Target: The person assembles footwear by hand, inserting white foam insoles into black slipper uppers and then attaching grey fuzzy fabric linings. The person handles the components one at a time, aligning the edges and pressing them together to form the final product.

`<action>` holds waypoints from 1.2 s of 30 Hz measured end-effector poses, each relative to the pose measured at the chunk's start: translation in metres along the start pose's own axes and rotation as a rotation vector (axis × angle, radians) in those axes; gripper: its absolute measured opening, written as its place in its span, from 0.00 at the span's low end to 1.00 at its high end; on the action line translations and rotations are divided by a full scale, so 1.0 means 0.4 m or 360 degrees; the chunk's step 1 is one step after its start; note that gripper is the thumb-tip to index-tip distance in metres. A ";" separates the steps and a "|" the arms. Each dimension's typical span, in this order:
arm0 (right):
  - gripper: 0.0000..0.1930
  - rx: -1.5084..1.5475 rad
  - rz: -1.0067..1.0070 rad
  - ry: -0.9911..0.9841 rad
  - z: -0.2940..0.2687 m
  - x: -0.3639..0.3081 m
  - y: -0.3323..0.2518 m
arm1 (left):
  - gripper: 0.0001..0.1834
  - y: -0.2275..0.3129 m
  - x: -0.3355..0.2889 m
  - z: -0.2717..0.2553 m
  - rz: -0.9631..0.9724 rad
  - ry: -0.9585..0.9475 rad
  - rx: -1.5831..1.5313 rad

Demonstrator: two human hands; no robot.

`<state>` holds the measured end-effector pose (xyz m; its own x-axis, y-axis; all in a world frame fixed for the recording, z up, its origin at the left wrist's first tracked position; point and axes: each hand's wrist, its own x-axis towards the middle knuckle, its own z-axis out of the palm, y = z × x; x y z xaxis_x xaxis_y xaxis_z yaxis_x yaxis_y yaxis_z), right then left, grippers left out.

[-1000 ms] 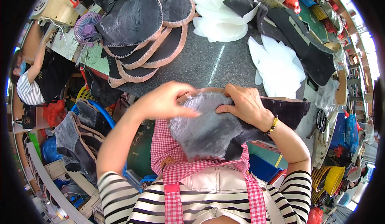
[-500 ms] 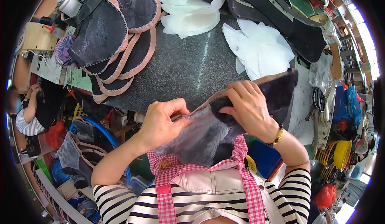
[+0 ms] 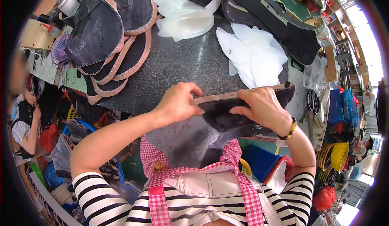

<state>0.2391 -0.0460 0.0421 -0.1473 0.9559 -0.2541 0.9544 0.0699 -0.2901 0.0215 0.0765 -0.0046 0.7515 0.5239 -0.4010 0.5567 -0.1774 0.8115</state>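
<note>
My left hand (image 3: 177,103) pinches the tan-bound edge of a dark piece with grey and black plush on the side facing me, which looks like a fur-lined boot upper (image 3: 190,133). Farther right along that edge, my right hand (image 3: 261,107) grips the same upper, thumb on the plush side and fingers over the edge. The upper's edge runs nearly straight between both hands, and its lower part hangs against my pink checked apron (image 3: 153,157). Its back side is hidden. Beyond the hands lies a dark speckled tabletop (image 3: 178,64).
Stacked dark uppers with tan stitched edges (image 3: 97,33) lie at the far left. White thin cut sheets (image 3: 255,56) and long black pieces (image 3: 283,27) lie at the back and right. Yellow baskets (image 3: 339,156) stand to the right. Another person (image 3: 26,124) sits at left.
My left hand has moved up and slightly right along the upper's edge. My right hand sits a little lower, and the edge, slanted before, is now straighter and more level.
</note>
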 end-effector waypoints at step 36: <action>0.12 0.0142 -0.0131 0.0607 0.100 -0.159 0.071 | 0.17 0.176 0.167 0.180 0.0243 -0.0608 0.0691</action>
<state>0.2652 -0.1162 0.0132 -0.0996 0.9866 0.1293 0.9146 0.1420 -0.3786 0.1364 0.0388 -0.0047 0.8638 0.1434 -0.4831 0.4656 -0.5936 0.6564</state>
